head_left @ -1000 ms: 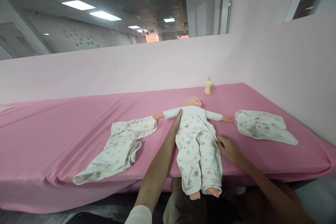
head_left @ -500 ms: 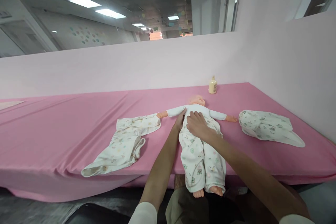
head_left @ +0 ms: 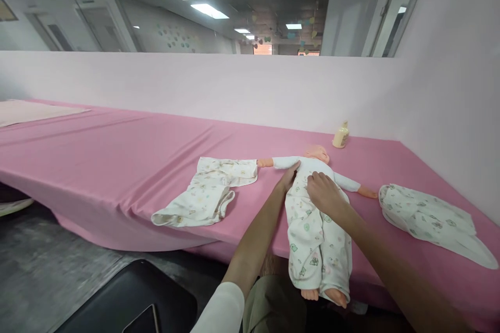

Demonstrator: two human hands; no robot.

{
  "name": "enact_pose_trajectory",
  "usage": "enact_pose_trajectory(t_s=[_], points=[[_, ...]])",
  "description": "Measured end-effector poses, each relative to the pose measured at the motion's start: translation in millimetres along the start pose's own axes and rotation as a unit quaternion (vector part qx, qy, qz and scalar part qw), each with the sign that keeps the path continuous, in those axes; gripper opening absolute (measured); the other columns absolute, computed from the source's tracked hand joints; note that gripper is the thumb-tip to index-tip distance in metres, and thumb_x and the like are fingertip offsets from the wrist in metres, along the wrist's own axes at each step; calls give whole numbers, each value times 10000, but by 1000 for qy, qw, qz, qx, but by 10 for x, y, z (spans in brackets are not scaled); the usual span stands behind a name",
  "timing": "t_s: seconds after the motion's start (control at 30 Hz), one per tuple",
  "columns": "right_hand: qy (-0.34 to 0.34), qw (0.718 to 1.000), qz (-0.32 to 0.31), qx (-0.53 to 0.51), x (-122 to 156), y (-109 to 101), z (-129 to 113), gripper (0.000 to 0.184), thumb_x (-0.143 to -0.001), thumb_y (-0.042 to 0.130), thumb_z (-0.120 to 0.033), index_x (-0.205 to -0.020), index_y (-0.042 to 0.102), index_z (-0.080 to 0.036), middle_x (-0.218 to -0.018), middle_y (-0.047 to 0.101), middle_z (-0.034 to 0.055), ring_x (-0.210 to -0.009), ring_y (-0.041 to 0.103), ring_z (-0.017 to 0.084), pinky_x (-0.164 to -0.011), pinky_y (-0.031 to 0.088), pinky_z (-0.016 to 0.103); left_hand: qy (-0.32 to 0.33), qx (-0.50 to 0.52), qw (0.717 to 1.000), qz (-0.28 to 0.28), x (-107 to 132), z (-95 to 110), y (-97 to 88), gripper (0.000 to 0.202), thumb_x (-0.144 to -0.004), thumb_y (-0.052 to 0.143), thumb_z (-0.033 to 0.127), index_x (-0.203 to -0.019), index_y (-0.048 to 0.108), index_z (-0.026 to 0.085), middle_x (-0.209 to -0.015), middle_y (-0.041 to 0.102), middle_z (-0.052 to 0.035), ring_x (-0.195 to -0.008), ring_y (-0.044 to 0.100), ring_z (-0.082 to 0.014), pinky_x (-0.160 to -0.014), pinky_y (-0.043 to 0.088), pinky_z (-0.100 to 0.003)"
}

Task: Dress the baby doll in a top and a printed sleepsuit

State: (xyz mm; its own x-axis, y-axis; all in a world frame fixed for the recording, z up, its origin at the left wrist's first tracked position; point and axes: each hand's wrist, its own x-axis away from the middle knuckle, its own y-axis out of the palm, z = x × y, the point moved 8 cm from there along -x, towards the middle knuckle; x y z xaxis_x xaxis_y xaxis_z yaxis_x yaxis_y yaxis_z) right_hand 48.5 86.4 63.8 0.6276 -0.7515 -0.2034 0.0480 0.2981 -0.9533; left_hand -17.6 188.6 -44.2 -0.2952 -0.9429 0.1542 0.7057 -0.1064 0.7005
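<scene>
A baby doll (head_left: 317, 203) in a white printed sleepsuit lies on its back on the pink table cover (head_left: 136, 156), arms stretched out, bare feet over the near edge. My left hand (head_left: 289, 176) rests flat against the doll's side under its arm, fingers extended. On the doll's chest lies my right hand (head_left: 323, 192), fingers curled down onto the sleepsuit fabric; what they pinch is hidden under the hand.
A second printed garment (head_left: 207, 193) lies left of the doll, a third (head_left: 427, 217) to its right. A small cream bottle (head_left: 341, 136) stands by the pale partition wall. A black chair seat (head_left: 133, 302) is below the table edge at left.
My right hand moved from beside the doll's leg up onto its chest. My view has swung left, so the doll now sits further right. My left hand stayed at the doll's side.
</scene>
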Motion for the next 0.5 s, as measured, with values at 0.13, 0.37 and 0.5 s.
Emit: enact_pose_trajectory(t_s=[0.13, 0.37, 0.5], points=[[-16, 1000, -4, 7, -58, 44, 47, 264, -809, 434, 20, -936, 637, -91, -935, 643, 187, -888, 593, 288, -742, 388, 356, -12, -6, 1000, -10, -24, -32, -18, 436, -903, 525, 464, -1031, 643, 64, -908, 725, -155, -916, 681, -261, -905, 507, -371], [-72, 977, 2, -199, 168, -25, -253, 148, -774, 450, -93, -684, 431, -209, -704, 541, 13, -656, 478, 164, -618, 344, 283, 22, -20, 999, 34, 18, 8, -36, 461, -905, 535, 470, -1141, 613, 83, -1016, 718, -163, -1011, 662, -279, -959, 474, -380], [-161, 956, 40, -243, 609, -106, -617, 146, -765, 429, -79, -701, 416, -210, -739, 533, 13, -712, 480, 171, -685, 395, 304, 48, -30, 997, 56, 74, 70, 5, 450, -928, 512, 436, -1211, 581, 92, -1078, 703, -169, -1077, 633, -275, -991, 448, -379]])
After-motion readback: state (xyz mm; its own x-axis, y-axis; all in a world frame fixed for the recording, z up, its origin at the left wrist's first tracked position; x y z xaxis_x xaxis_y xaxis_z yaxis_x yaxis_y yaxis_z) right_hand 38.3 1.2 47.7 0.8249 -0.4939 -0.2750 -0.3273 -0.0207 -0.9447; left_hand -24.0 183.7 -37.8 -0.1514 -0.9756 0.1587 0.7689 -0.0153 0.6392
